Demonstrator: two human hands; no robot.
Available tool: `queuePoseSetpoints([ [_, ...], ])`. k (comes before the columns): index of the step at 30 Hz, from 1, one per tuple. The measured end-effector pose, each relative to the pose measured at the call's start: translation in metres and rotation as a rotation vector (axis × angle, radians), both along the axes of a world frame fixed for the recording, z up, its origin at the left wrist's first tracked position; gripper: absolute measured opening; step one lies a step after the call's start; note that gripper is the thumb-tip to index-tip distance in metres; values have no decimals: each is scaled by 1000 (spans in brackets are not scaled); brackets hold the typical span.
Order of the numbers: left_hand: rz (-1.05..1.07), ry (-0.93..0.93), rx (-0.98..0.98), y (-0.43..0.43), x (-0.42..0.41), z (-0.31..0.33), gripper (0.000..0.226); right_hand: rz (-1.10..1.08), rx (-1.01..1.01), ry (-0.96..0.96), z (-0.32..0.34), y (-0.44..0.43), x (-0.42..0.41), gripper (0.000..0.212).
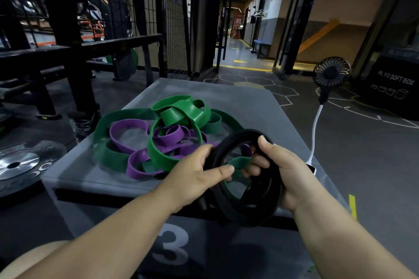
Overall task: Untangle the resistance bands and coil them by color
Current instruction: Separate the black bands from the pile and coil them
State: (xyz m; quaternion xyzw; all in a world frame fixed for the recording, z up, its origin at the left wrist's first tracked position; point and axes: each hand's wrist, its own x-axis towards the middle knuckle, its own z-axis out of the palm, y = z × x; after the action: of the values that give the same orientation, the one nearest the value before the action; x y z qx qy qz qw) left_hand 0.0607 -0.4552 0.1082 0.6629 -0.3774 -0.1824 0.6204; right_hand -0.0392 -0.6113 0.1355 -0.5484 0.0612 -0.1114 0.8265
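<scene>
Grey padding covers the stacked plyo box [74,179] that fills the lower middle of the frame, a large "3" printed on its near face. It serves as a work surface at a handy height.

Just above its near edge, both hands hold the black band [256,215], already gathered into a round coil of several turns. The left hand [195,172] curls round the coil's left side with the thumb laid across it. The right hand [285,172] grips the right side, thumb hooked over the top. Holding at opposite sides probably keeps the turns from springing apart while the coil is shaped. A strip of green shows through the coil's opening. Whether it threads through or merely lies behind, I cannot tell.

Beyond, at frame centre, the green bands [181,111] and purple bands [133,124] lie on the box top, looped through one another and not yet sorted. Black looks like the first colour nearly done.

At left, a weight plate [20,165] rests on the floor. At right, a small fan [332,72] stands with a white cable [316,129] trailing toward the box. A black rack [56,29] fills the upper left.
</scene>
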Motion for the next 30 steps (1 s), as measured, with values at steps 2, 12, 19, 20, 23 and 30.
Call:
queuePoseSetpoints([
  [2, 62, -52, -25, 1, 4, 0, 28, 44, -38, -40, -2, -4, -1, 26],
  [12, -134, 13, 70, 6, 4, -1, 49, 63, -104, -66, -2, -8, -1, 42],
  [19, 42, -83, 17, 2, 14, -3, 31, 84, -44, -16, 3, -2, -3, 52],
  [20, 44, -106, 48, 2, 15, -3, 29, 68, -9, -4, 4, 1, -3, 63],
  [23, 40, -171, 161, -1, 11, -3, 35, -17, 2, 57, 8, 6, -2, 69],
  [30, 382, -465, 7, 2, -3, 7, 29, -196, -169, 123, 7, 8, 3, 65],
])
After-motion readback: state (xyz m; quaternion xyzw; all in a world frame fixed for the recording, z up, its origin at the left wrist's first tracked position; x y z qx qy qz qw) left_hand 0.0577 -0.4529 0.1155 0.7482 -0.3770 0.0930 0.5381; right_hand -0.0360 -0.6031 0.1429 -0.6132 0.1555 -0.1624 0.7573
